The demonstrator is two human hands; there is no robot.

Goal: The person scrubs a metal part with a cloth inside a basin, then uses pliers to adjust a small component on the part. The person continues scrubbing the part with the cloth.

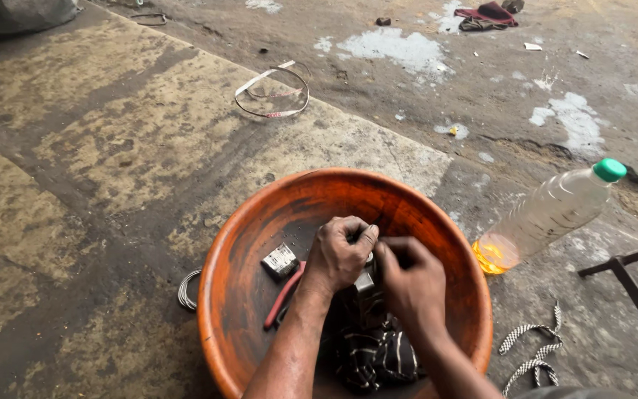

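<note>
The stained concrete floor [97, 148] filled most of the frame, dark and patchy, with white spots in the upper right. In the lower middle of the frame sat a big round orange basin [245, 222], and both hands worked inside it. The left hand [342, 255] was curled tight in the centre of the basin, its fingers closed around a small grey metal part [364, 281], which showed only a little between the two hands. The right hand [411, 284] was just beside it on the right, touching it, with fingers bent and pinching at the same part near the left thumb; what exactly the fingertips gripped I could not tell. Below the hands, at the bottom of the basin, lay a dark striped cloth [378, 358]. To the right of the basin, a clear plastic bottle [548, 214] with a green cap lay tilted on the floor, with a little yellow liquid at its low end. In the upper middle of the frame lay a thin wire loop [273, 92] with white tape. Inside the basin, left of the hands, were pliers with red handles [283, 295] and, just above them, a small grey block [280, 260].
</note>
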